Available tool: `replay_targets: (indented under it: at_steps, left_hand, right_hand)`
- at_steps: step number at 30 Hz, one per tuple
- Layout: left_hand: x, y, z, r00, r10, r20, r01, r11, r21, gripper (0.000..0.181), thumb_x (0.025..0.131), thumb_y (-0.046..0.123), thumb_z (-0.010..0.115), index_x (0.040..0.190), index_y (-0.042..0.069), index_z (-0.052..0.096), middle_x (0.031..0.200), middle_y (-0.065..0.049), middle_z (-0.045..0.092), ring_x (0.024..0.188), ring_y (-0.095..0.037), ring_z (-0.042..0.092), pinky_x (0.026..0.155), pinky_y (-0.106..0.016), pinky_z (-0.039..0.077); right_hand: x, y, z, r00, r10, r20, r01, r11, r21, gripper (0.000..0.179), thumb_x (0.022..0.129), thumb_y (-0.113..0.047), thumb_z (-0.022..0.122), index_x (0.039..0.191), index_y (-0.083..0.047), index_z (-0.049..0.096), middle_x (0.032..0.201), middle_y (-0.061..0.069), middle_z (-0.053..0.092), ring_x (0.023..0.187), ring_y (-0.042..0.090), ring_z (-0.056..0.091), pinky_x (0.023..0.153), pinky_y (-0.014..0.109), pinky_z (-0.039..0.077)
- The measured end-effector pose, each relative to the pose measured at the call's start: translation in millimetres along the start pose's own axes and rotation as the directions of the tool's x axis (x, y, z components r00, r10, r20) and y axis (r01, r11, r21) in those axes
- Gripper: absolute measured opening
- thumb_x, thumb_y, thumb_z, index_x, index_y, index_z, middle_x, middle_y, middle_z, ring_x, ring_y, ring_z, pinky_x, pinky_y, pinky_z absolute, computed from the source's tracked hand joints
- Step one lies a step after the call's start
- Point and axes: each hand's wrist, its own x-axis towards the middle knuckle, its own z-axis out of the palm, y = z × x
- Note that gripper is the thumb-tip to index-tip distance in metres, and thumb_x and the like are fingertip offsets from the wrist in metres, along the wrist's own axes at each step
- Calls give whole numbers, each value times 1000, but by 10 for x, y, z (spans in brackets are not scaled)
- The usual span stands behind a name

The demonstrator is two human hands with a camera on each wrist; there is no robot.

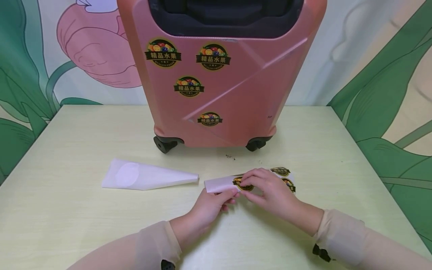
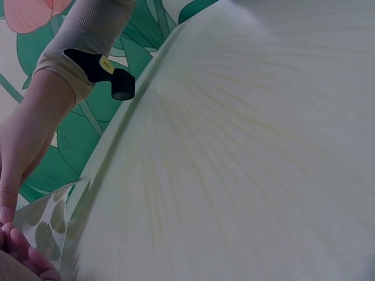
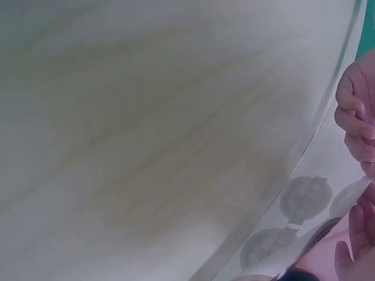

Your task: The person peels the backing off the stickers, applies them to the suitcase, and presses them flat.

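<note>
In the head view my left hand [image 1: 209,208] pinches the near edge of a curled sticker sheet [image 1: 217,184] between thumb and fingers. Bent over the same sheet, my right hand [image 1: 270,189] has its thumb and fingertips on a round black fruit sticker [image 1: 243,183], gripping at its edge. More stickers [image 1: 283,171] show on the sheet's right part. The right wrist view shows the sheet's translucent underside [image 3: 304,199] with both hands meeting at its edge. Behind stands a pink suitcase [image 1: 236,93] with several similar fruit stickers [image 1: 189,86] on its front.
A folded white backing sheet [image 1: 152,175] lies on the table [image 1: 60,225] left of the hands. The suitcase's black wheels [image 1: 165,144] rest near the table's back. Behind it is a wall [image 1: 381,56] painted with leaves and a pink flower.
</note>
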Motion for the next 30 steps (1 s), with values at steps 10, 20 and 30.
replay_targets:
  at_steps: [10, 20, 30]
  left_hand:
    - [-6, -2, 10, 1000, 27, -3, -27, 1000, 0, 25, 91, 12, 59, 110, -6, 61, 86, -2, 68, 71, -9, 58, 60, -24, 42]
    - [-12, -8, -4, 999, 16, -39, -16, 1000, 12, 26, 91, 14, 60, 108, -5, 62, 89, -5, 69, 71, -9, 58, 62, -24, 43]
    - [-18, -17, -16, 999, -4, -50, 5, 1000, 16, 26, 90, 15, 60, 105, -6, 64, 87, -5, 69, 69, -8, 59, 61, -22, 43]
  right_hand:
    - [2, -11, 13, 1000, 19, -1, -19, 1000, 25, 12, 76, -11, 76, 86, -10, 70, 96, -4, 65, 93, 13, 58, 79, 30, 49]
    - [11, 16, 29, 999, -27, -47, 27, 1000, -12, 14, 69, -9, 80, 79, -11, 71, 90, -4, 66, 88, 13, 60, 76, 29, 50]
    - [26, 23, 2, 987, -115, -113, 112, 993, -26, 9, 71, -9, 78, 78, -9, 73, 83, -4, 65, 81, 14, 60, 75, 30, 49]
